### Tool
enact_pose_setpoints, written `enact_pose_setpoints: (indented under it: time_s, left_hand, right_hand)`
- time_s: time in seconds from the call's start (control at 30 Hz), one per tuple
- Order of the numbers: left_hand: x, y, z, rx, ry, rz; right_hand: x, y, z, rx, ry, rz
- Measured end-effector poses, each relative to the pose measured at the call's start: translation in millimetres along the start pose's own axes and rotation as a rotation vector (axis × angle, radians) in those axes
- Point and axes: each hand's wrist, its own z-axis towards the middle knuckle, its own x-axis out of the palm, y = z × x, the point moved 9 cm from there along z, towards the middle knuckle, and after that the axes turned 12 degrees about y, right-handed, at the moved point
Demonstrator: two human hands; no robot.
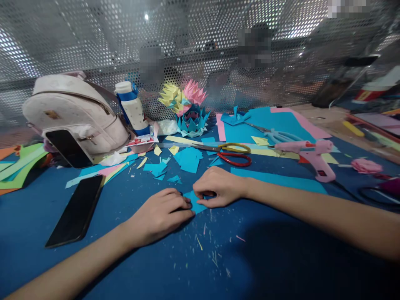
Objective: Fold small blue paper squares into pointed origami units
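A small piece of blue paper (197, 203) lies on the dark blue table between my two hands. My left hand (162, 214) has its fingers curled and pressed onto the paper's left side. From the right, my right hand (218, 188) pinches the paper with thumb and fingertips bent together. Part of the sheet is hidden under the fingers, so its folds cannot be made out. Just beyond sit cut blue paper pieces (189, 159) and scissors (234, 154) with one yellow and one red handle.
A pink glue gun (308, 152) stands at the right, its cable trailing off. Folded paper flowers (193, 118), a bottle (133, 109) and a white backpack (73, 108) line the back. A black phone (76, 210) lies at left. Light-blue-handled scissors (281, 136) rest on coloured sheets.
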Motion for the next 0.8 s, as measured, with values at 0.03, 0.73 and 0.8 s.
enact_pose_setpoints:
  time_s: [0.03,0.73,0.8]
  left_hand:
    - [-0.2,1,0,-0.012,-0.010,0.017]
    - [-11.8,-16,-4,0.029,-0.094,0.282]
    - [-13.0,-20,-4,0.037,-0.106,0.306]
  right_hand:
    - [-1,-1,0,0.018,0.001,0.007]
    - [-2,-10,8,0.261,-0.055,0.265]
    - [-3,-8,8,0.268,-0.061,0.270]
